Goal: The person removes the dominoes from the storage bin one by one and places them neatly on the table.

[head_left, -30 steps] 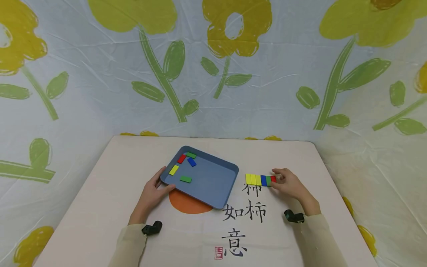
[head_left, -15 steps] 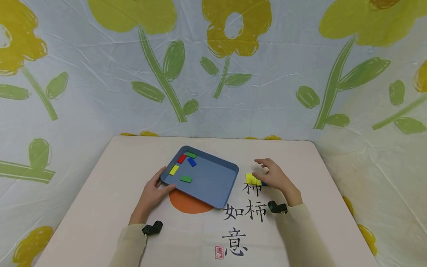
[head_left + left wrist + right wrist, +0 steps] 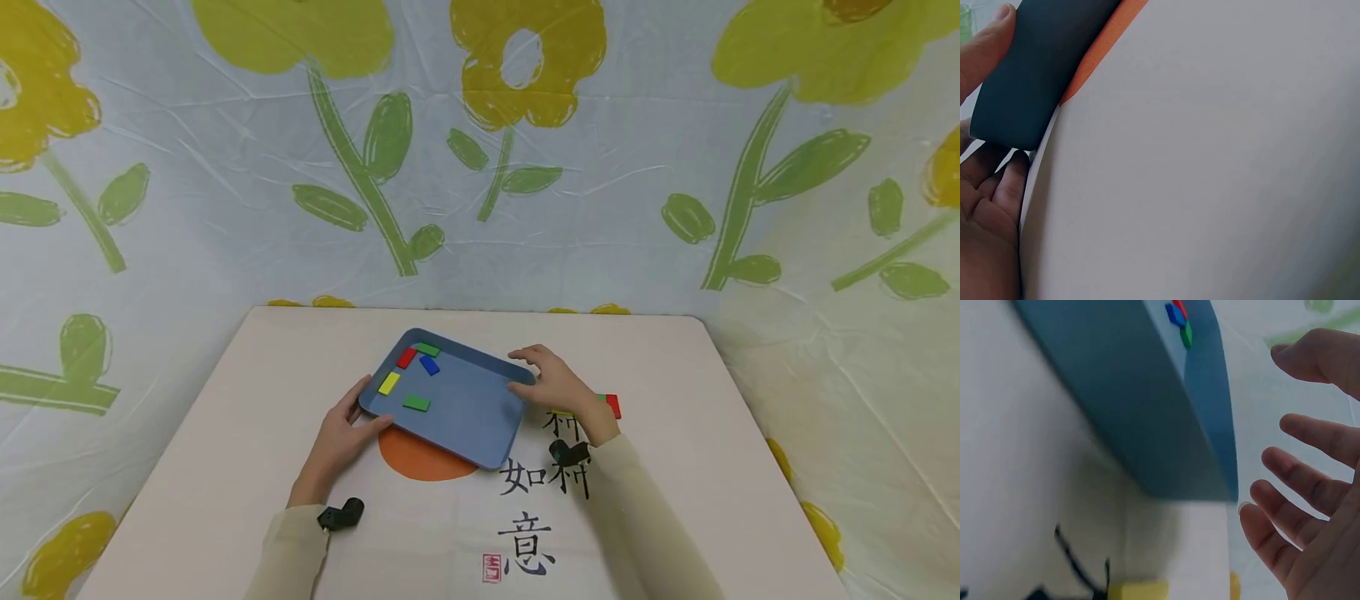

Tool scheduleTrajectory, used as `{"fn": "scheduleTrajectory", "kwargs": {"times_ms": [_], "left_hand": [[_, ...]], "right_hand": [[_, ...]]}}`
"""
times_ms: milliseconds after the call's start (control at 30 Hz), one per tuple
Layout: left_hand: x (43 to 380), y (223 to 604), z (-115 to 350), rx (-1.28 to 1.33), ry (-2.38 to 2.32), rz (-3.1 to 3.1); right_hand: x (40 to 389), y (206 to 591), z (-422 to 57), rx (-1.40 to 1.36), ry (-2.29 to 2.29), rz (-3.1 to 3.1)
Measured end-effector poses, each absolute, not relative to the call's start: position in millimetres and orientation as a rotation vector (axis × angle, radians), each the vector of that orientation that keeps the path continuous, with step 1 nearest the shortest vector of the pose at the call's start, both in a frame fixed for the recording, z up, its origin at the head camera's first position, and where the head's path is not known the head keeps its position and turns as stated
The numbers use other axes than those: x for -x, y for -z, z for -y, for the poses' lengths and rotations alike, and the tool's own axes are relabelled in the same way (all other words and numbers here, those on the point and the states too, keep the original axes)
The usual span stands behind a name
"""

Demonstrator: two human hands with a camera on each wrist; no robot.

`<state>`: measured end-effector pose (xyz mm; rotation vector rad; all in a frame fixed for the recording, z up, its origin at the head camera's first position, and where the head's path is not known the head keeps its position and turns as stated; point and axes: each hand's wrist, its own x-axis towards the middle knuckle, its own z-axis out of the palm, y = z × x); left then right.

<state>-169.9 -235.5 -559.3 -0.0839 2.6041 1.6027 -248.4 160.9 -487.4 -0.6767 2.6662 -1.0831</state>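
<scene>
The blue tray (image 3: pixel 468 417) lies slanted on the table. My left hand (image 3: pixel 339 442) grips its left corner, thumb along the near side and fingers at the far side. In the tray sit a red tile (image 3: pixel 407 358), a blue tile (image 3: pixel 429 365), a yellow tile (image 3: pixel 388 383) and two green tiles, one toward the middle (image 3: pixel 416 403). My right hand (image 3: pixel 558 387) reaches over the tray's right corner. The right wrist view shows its fingers (image 3: pixel 1300 478) spread and holding nothing. Beneath that wrist, a row of tiles is mostly hidden; its red end tile (image 3: pixel 613 406) shows.
A pale cloth covers the table (image 3: pixel 660 358), with black brush characters (image 3: pixel 527 546) and an orange disc (image 3: pixel 423 458) partly under the tray. A flowered sheet (image 3: pixel 585 233) hangs behind and at both sides.
My right hand has left the red end of the tile row and moved left across the row to the tray's right corner. My left hand has stayed on the tray.
</scene>
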Motion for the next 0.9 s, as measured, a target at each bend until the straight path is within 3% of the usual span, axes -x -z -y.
{"fn": "scheduleTrajectory", "kwargs": {"times_ms": [467, 900], "left_hand": [[169, 557, 238, 0.095, -1.594, -2.608], [170, 558, 235, 0.079, -1.608, -2.604]], "right_hand": [[270, 480, -73, 0.942, 0.93, -2.561], [271, 497, -18, 0.96, 0.721, -2.47]]}}
